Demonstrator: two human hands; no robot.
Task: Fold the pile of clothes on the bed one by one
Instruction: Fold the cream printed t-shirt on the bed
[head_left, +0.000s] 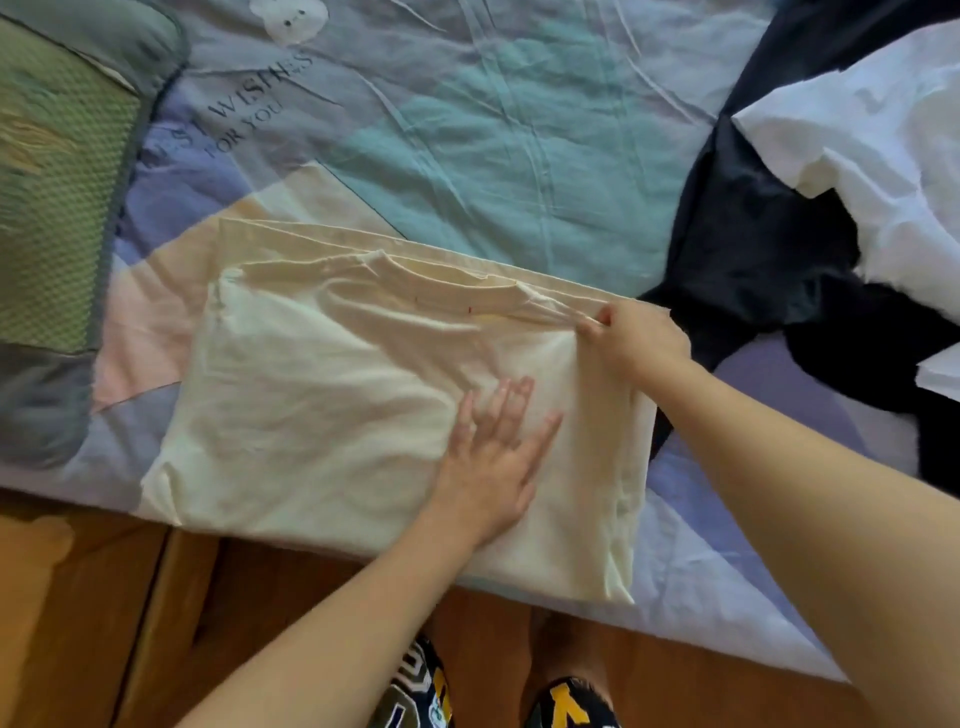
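A cream T-shirt (322, 395) lies partly folded at the near edge of the bed, collar toward the far side. My left hand (493, 457) lies flat on its middle with fingers straight, pressing the cloth down. My right hand (634, 338) pinches the shirt's shoulder edge near the collar at its right side. To the right lies the pile: a dark navy garment (753, 249) with a white garment (883, 156) on top of it.
The bed is covered by a patchwork sheet (493, 130) in teal, lilac and pink. A green pillow (57, 182) lies at the left. Wooden floor (130, 623) and my slippered feet show below the bed's edge.
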